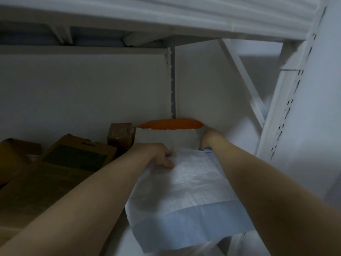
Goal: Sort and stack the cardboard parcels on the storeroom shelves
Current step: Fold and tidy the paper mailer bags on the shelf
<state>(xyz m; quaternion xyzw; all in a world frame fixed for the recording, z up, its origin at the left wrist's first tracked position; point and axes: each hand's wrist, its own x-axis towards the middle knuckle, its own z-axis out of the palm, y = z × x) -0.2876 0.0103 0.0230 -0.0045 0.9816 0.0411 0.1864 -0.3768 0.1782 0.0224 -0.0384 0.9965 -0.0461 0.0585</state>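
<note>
A pale blue and white soft package (186, 189) lies on the shelf in front of me, reaching from the front edge toward the back wall. My left hand (162, 155) rests on its far left corner with the fingers bent over the edge. My right hand (207, 139) reaches behind its far right corner, and its fingers are hidden there. Brown cardboard parcels (60, 172) lie flat at the left, with a small taped box (120, 136) behind them. A white box (166, 137) stands at the back.
An orange strip (171, 124) sits on top of the white box against the back wall. A white shelf board (166, 17) hangs low overhead. A perforated upright (287, 100) and a diagonal brace (243, 76) close off the right side.
</note>
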